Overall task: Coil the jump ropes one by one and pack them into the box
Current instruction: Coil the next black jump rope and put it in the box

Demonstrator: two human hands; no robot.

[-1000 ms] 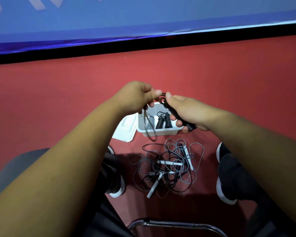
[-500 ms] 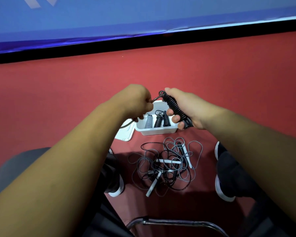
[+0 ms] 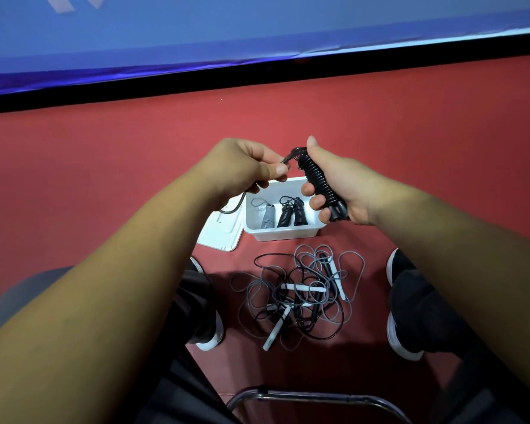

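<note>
- Here the black jump rope (image 3: 318, 185), wound in tight turns round its handles, sits in the right hand (image 3: 346, 191), whose fingers and thumb curl round the bundle, up in the air above the box
- The left hand (image 3: 242, 169) pinches the loose cord end (image 3: 288, 159) between thumb and fingertips, just beside the top of the bundle; a slack black strand (image 3: 233, 209) hangs from under this hand toward the lid
- The white box (image 3: 283, 234) stands open on the red floor (image 3: 104, 179) below both hands, with one grey coiled rope (image 3: 268, 217) and two black coiled ropes (image 3: 285, 216) side by side inside
- Its white lid (image 3: 221, 232) lies flat on the floor, just beside the box's left side
- Nearer the person, a tangled pile (image 3: 300, 298) of grey and black ropes with white handles lies on the floor between two dark shoes (image 3: 210, 339)
- A metal chair bar (image 3: 318, 396) crosses near the bottom of the view, and a blue banner (image 3: 257, 32) runs along the far edge of the floor
</note>
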